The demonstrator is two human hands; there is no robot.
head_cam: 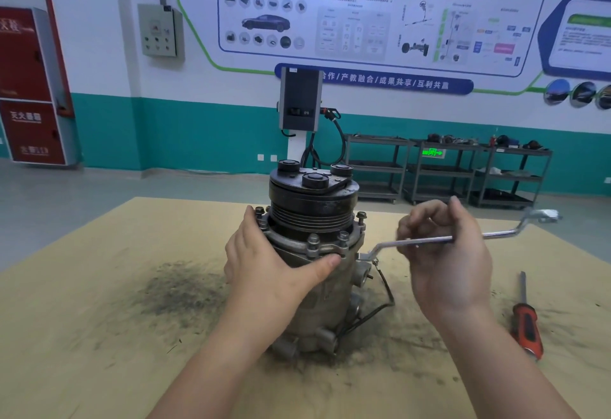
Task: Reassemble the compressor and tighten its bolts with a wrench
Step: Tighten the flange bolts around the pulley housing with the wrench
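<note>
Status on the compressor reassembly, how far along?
Done: compressor stands assembled, bolts seated around its flange. In hand: left hand steadies the housing; right hand holds the wrench, its end at the right-side flange. Left: tightening; can't tell which bolts are tight.

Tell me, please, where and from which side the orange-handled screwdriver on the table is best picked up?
Grip the screwdriver by its thick orange handle, coming from above with the right hand. It lies flat on the table, handle nearest the person, thin shaft pointing away.
</note>
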